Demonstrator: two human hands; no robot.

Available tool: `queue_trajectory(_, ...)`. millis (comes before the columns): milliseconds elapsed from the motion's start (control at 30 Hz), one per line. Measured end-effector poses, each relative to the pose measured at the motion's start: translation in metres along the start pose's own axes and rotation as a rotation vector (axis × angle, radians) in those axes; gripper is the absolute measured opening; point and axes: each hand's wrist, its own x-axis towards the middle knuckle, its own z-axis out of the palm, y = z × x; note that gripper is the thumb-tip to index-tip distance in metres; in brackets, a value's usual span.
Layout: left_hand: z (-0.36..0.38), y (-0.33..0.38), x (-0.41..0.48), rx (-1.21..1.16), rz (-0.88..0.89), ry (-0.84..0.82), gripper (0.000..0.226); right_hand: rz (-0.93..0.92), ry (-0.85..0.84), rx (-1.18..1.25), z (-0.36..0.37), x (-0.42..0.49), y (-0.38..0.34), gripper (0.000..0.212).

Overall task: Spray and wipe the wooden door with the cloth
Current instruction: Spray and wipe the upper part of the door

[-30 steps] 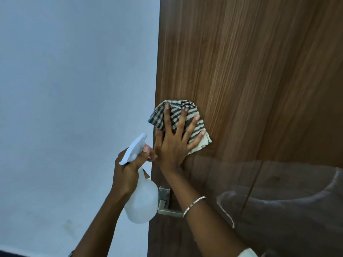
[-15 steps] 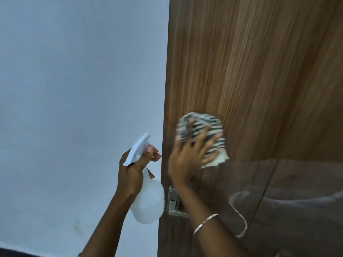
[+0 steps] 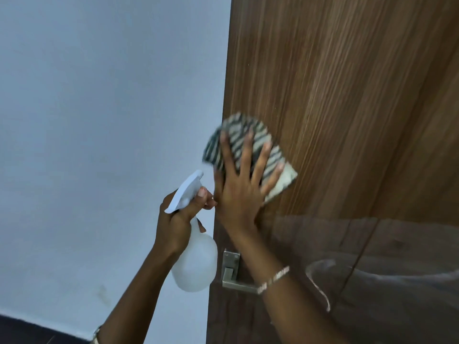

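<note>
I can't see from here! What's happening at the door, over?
Right hand presses striped cloth on wooden door. Left hand grips spray bottle. Door handle below, clear of cloth.

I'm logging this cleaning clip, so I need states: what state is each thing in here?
Brown wooden door: upright, cloth pressed on it near its left edge.
Striped grey-and-white cloth: bunched, blurred, pressed against the door.
White plastic spray bottle: held upright beside the door's edge.
Left hand: grips the bottle's neck.
Right hand: fingers spread straight, pressing the cloth.
Silver metal door handle: untouched.
</note>
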Motion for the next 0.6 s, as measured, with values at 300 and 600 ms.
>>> queue_trajectory(300,-0.005,0.001,-0.01,0.004,-0.007,0.011,0.032,-0.031,-0.008,0.023,0.002,-0.012,-0.001,0.058)
queue_trajectory(600,-0.008,0.003,-0.018,-0.012,-0.013,0.017,0.027,-0.124,-0.066,-0.042,0.015,-0.082,0.026,0.071)
